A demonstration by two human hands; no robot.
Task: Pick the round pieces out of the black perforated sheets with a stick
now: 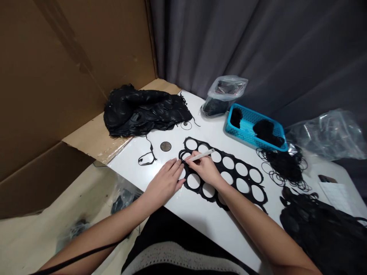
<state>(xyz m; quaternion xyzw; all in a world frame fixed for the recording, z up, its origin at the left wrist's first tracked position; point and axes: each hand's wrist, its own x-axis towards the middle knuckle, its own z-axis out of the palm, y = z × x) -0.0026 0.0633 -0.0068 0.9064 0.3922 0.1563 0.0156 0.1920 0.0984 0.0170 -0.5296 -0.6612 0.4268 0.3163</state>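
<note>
A black rubber sheet point(232, 172) with several round cut-out holes lies flat on the white table point(200, 214). My left hand point(164, 181) rests on the sheet's near-left end, fingers stretched flat and pressing it down. My right hand point(205, 168) is closed in a pinch on a thin white stick tool point(202, 155), whose tip touches the sheet's left edge beside my left fingertips. A loose black round disc point(165, 146) and a curl of black trimmings point(146, 158) lie just left of the sheet.
A heap of black sheet scrap point(143, 110) sits at the back left by a cardboard wall point(57, 76). A blue basket point(255, 128), two clear plastic bags point(223, 95) point(329, 133), loose black rings point(283, 166) and another black pile point(323, 233) occupy the right.
</note>
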